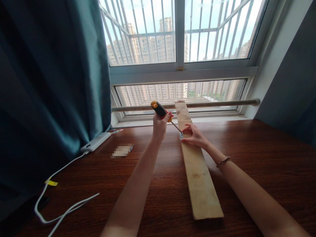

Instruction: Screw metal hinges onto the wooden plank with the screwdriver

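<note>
In my left hand (161, 124) is a screwdriver (159, 108) with a black and yellow handle, held at a slant. Its shaft runs down and right to a small metal hinge (181, 135) at the left edge of a long wooden board (198, 177). The thumb and fingers of my right hand (196, 136) pinch at the hinge from the right side, over the board. Whether a screw sits under the screwdriver's tip is too small to tell. The board lies lengthwise on the brown table, its far end towards the window.
A white power bank (95, 142) with a white cable (59, 169) lies at the left by the blue curtain (81, 65). Right of it is a small blurred-out item (122, 150). A yellow tag (51, 182) is near the cable. A horizontal rail (214, 104) crosses before the window.
</note>
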The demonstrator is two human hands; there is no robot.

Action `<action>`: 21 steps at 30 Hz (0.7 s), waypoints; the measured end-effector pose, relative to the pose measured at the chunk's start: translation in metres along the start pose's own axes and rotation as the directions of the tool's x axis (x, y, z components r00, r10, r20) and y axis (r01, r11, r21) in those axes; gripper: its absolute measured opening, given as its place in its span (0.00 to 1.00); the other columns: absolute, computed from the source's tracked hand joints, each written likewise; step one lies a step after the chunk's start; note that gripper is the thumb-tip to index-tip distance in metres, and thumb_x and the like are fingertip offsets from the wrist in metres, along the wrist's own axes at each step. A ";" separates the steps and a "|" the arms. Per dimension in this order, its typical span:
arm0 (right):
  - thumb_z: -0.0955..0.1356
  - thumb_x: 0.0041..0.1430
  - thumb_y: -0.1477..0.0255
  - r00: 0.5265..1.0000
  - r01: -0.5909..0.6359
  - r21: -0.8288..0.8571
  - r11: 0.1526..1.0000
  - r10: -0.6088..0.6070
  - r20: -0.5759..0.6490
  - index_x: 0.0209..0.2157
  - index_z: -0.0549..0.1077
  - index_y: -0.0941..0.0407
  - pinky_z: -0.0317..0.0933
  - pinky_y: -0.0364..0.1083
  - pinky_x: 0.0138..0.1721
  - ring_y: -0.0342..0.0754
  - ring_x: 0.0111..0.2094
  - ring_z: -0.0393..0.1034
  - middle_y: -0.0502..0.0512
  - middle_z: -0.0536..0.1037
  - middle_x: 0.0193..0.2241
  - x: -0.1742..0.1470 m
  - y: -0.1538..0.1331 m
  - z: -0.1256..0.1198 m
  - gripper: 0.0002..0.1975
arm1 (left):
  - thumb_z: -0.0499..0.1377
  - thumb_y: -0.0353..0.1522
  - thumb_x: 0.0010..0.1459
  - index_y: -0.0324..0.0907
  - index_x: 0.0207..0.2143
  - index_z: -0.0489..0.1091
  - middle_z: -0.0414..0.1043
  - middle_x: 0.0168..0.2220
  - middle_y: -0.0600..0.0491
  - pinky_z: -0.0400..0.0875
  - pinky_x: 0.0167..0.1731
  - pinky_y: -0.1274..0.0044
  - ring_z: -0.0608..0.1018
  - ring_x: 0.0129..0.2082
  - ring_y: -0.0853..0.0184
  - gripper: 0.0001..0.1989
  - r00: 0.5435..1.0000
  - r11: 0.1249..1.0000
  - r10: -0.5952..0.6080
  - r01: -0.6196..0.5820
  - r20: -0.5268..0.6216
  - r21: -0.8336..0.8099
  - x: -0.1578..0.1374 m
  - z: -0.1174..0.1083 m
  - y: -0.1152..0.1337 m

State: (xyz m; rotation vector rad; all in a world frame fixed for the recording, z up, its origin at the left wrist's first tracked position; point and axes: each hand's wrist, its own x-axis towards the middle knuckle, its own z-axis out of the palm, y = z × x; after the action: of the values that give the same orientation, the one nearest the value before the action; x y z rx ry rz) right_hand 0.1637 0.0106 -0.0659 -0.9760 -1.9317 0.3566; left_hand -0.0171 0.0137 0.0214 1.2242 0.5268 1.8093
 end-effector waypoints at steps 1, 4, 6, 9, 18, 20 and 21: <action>0.74 0.39 0.65 1.000 0.001 0.000 1.000 -0.001 -0.001 0.49 0.58 0.55 0.54 0.52 0.51 0.53 0.47 0.64 0.52 0.75 0.37 0.000 0.001 0.000 0.35 | 0.65 0.30 0.41 0.40 0.30 0.62 0.67 0.26 0.58 0.69 0.33 0.75 0.74 0.24 0.71 0.15 1.000 1.000 0.001 -0.001 0.011 0.011 0.001 0.000 -0.001; 0.74 0.39 0.65 1.000 -0.001 0.011 1.000 0.001 -0.005 0.49 0.58 0.54 0.54 0.52 0.51 0.53 0.46 0.65 0.52 0.75 0.38 0.000 0.003 0.002 0.35 | 0.63 0.29 0.44 0.41 0.31 0.60 0.65 0.26 0.59 0.68 0.34 0.76 0.73 0.25 0.74 0.13 0.999 0.999 0.000 -0.001 0.037 0.039 0.003 -0.002 -0.005; 0.74 0.40 0.65 1.000 -0.001 0.021 1.000 0.001 -0.006 0.49 0.58 0.54 0.55 0.52 0.51 0.53 0.45 0.66 0.52 0.75 0.38 0.000 0.004 0.002 0.36 | 0.61 0.26 0.44 0.42 0.32 0.59 0.65 0.27 0.59 0.67 0.36 0.78 0.73 0.28 0.75 0.13 0.998 0.999 0.000 -0.002 0.062 0.032 0.003 -0.003 -0.006; 0.74 0.39 0.65 1.000 -0.004 0.019 1.000 0.004 -0.013 0.49 0.58 0.54 0.56 0.52 0.50 0.53 0.45 0.66 0.53 0.75 0.38 0.001 0.005 0.002 0.36 | 0.60 0.23 0.43 0.42 0.34 0.60 0.68 0.31 0.57 0.66 0.39 0.77 0.73 0.34 0.73 0.16 0.982 0.998 -0.020 0.009 0.188 0.060 0.001 -0.004 -0.008; 0.74 0.39 0.65 1.000 -0.019 0.027 0.999 0.019 -0.010 0.49 0.58 0.54 0.56 0.52 0.50 0.52 0.45 0.66 0.52 0.75 0.37 0.000 0.006 0.003 0.35 | 0.66 0.28 0.39 0.42 0.35 0.62 0.69 0.32 0.56 0.71 0.35 0.73 0.75 0.33 0.67 0.19 0.979 0.986 0.076 -0.102 0.187 0.133 0.000 -0.002 -0.004; 0.74 0.39 0.65 1.000 -0.015 0.030 0.999 0.015 -0.014 0.49 0.58 0.54 0.56 0.52 0.50 0.53 0.45 0.66 0.53 0.75 0.38 0.000 0.006 0.003 0.36 | 0.66 0.28 0.39 0.43 0.35 0.63 0.68 0.32 0.56 0.71 0.35 0.73 0.75 0.33 0.68 0.19 0.976 0.978 0.111 -0.141 0.187 0.157 0.003 -0.004 0.002; 0.74 0.39 0.65 1.000 -0.010 0.032 0.999 0.010 -0.013 0.49 0.58 0.54 0.56 0.53 0.50 0.53 0.45 0.66 0.53 0.75 0.38 0.000 0.007 0.003 0.36 | 0.66 0.29 0.40 0.43 0.35 0.64 0.68 0.33 0.55 0.71 0.35 0.73 0.74 0.33 0.68 0.19 0.973 0.972 0.128 -0.161 0.191 0.171 0.004 -0.004 0.005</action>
State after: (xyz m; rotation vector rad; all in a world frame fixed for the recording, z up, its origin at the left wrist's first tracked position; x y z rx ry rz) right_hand 0.1640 0.0157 -0.0714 -0.9655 -1.9045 0.3845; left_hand -0.0236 0.0150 0.0251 1.5729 0.5229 1.7782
